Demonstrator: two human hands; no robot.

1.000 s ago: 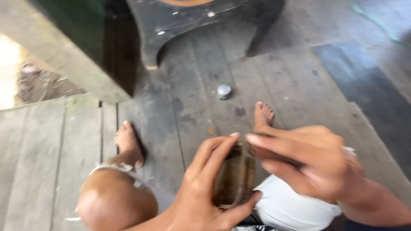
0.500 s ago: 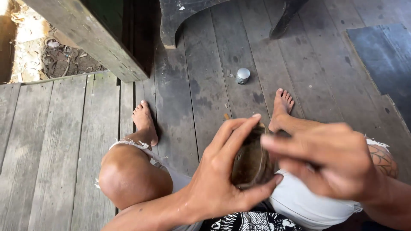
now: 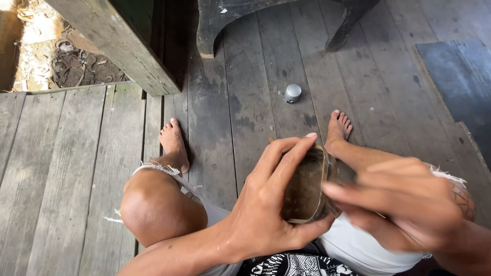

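A brown, worn container [image 3: 306,186] is grasped over the lap by the left hand [image 3: 266,214], fingers curled round its rim and thumb underneath. Its inside is reached by the blurred right hand [image 3: 404,204] (grip not discernible); contents cannot be seen.

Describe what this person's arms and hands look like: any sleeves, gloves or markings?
Both hands are bare, with no gloves, rings or watch visible. The left hand and its forearm show no sleeve. The right hand is blurred; its forearm is also uncovered. A dark tattoo shows just beyond it, though on which limb is unclear.
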